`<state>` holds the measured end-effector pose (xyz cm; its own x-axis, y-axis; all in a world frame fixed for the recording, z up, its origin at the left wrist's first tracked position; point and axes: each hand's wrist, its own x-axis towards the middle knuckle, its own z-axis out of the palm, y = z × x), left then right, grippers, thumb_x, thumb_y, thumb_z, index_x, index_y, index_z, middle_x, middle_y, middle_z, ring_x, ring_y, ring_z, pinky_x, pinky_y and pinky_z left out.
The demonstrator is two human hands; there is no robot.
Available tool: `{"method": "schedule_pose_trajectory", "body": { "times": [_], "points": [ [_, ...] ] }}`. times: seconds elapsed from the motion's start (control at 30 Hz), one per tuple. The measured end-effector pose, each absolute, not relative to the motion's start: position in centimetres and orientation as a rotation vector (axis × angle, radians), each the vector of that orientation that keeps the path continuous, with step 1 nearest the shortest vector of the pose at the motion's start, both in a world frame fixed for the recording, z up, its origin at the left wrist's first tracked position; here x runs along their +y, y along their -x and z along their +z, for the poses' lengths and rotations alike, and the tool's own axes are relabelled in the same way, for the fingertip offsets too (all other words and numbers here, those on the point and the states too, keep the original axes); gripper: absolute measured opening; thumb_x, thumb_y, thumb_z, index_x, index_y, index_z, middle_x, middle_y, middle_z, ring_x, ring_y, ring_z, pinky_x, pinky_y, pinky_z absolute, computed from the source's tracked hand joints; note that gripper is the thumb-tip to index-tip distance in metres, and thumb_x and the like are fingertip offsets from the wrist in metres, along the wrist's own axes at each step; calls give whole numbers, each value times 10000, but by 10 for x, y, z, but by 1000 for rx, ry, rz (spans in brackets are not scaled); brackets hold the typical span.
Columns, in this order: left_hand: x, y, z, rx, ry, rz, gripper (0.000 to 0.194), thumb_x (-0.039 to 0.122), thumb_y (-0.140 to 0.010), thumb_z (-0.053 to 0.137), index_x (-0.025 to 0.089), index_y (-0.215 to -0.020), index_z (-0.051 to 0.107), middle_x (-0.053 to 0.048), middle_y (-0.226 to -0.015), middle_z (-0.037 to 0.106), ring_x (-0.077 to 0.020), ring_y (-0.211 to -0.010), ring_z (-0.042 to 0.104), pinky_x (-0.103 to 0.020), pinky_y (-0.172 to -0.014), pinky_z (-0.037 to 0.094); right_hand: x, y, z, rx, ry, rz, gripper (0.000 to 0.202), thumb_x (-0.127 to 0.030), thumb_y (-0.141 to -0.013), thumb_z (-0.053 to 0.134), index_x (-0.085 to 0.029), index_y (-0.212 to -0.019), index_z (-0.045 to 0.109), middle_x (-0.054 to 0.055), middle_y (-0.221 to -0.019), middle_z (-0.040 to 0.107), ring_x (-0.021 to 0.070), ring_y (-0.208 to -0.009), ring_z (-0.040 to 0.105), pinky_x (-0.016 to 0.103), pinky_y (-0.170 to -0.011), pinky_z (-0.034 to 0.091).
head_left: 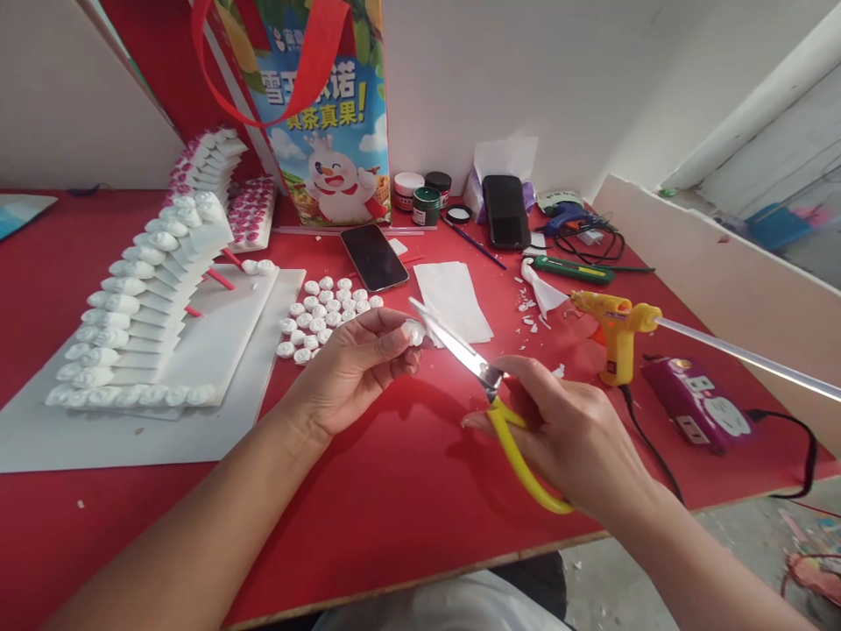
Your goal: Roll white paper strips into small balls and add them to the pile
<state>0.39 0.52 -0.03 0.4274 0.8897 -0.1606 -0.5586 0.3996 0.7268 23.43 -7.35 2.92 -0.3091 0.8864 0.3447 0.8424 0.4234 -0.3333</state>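
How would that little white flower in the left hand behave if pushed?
The white flower is probably light, being small against the left hand. Its folded look suggests it might crush if squeezed. Its roundish outline may let it roll a little.

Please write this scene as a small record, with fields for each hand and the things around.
left hand: pinches a white flower
right hand: holds yellow-handled scissors, blades beside that flower; contact unclear
near left hand: loose white flowers
left side: white stepped model edged with flowers
middle: white paper, phone
right side: yellow glue gun, purple box
back: picture bag, small jars
surface: red table
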Motion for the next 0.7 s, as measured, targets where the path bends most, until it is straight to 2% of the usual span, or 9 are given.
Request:
{"method": "schedule_pose_trajectory", "body": {
  "times": [0.13, 0.23, 0.3, 0.43, 0.57, 0.7],
  "points": [
    [6, -3, 1, 611, -657, 990, 236, 230, -635, 967, 176, -783, 791, 1, -708, 720, -65, -604, 650, -141, -611, 563, -74, -244, 32, -2070, 1607, 421, 460, -611, -971, 564, -196, -1167, 547, -75, -613, 472, 95, -467, 382, 207, -452, 346],
    [5, -3, 0, 648, -673, 1011, 230, 223, -639, 961, 193, -799, 798, 2, -708, 730, -81, -621, 670, -159, -636, 573, -73, -246, 36, -2159, 1581, 362, 621, -733, -922, 533, -195, -1233, 521, -31, -701, 552, 121, -520, 454, 234, -488, 385],
    [4, -4, 0, 667, -719, 1027, 205, 208, -663, 945, 193, -806, 800, -3, -709, 740, -90, -634, 684, -166, -656, 577, -74, -244, 36, -2223, 1554, 252, 659, -767, -894, 537, -189, -1211, 534, 17, -787, 618, 144, -574, 526, 255, -534, 432],
    [2, -5, -2, 674, -818, 1033, 178, 182, -694, 923, 187, -829, 808, -15, -744, 766, -92, -650, 697, -173, -688, 586, -76, -239, 30, -2298, 1499, 48, 595, -724, -922, 534, -175, -1148, 562, 74, -854, 663, 200, -676, 627, 297, -618, 489],
    [2, -6, -1, 710, -828, 1016, 221, 179, -640, 950, 170, -807, 805, -35, -805, 785, -105, -657, 701, -183, -659, 585, -76, -237, 26, -2334, 1472, -56, 562, -692, -941, 528, -156, -1096, 597, 77, -817, 660, 201, -636, 622, 296, -581, 468],
    [2, -7, 2, 751, -842, 1033, 242, 159, -606, 959, 167, -792, 804, -16, -732, 753, -97, -617, 676, -185, -645, 571, -75, -237, 29, -2341, 1463, -22, 536, -649, -962, 533, -136, -1092, 614, 61, -770, 652, 185, -599, 599, 287, -556, 445]
  ]
}}
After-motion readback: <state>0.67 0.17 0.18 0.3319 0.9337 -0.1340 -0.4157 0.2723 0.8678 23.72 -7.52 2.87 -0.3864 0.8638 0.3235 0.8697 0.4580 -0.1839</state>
